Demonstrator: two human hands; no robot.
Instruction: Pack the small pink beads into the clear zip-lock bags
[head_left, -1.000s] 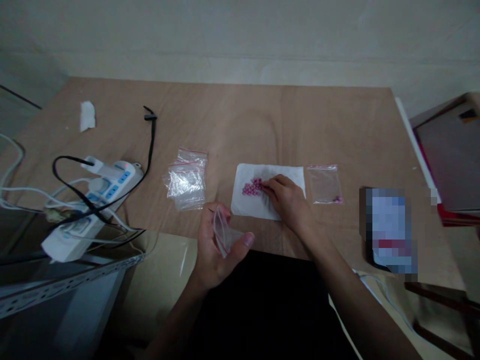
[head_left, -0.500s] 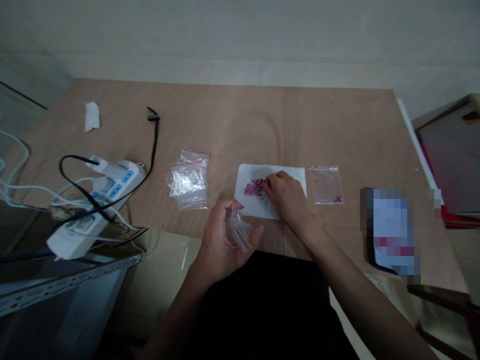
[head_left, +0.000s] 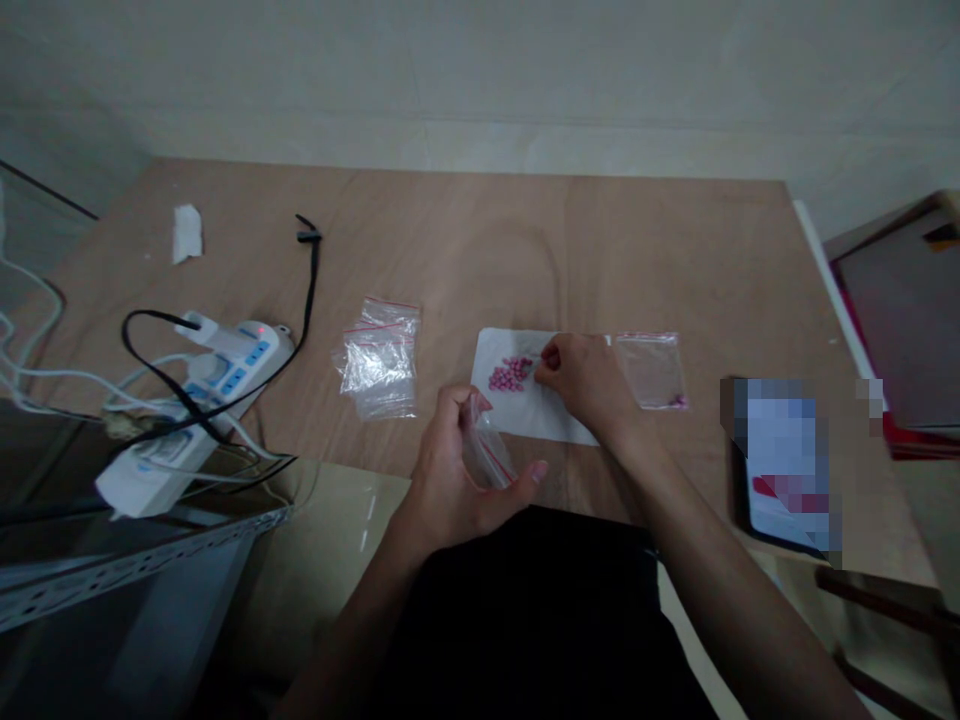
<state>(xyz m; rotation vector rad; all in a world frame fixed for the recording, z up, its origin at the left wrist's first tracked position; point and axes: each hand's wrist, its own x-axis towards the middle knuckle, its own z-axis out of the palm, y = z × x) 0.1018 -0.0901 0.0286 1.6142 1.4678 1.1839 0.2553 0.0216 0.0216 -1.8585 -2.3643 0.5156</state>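
Observation:
Several small pink beads (head_left: 511, 374) lie in a cluster on a white sheet (head_left: 547, 412) at the table's front. My right hand (head_left: 589, 380) is over the sheet's right part, fingertips pinched just right of the beads; what is between them is too small to make out. Below and left of the sheet, my left hand (head_left: 457, 480) grips a small clear zip bag (head_left: 489, 450) with a red seal line, thumb stretched out along its lower side. To the right of the sheet lies another zip bag (head_left: 649, 370) with a little pink in its lower right corner.
A pile of clear zip bags (head_left: 382, 365) lies left of the sheet. Farther left is a white power strip (head_left: 202, 410) with tangled cables. A pixelated phone-like object (head_left: 784, 460) lies near the right edge. A white paper scrap (head_left: 187, 234) is at the back left.
My right hand has drawn slightly right, away from the beads, its fingertips still pinched. My left hand has shifted a little right and up with the zip bag, its thumb farther out.

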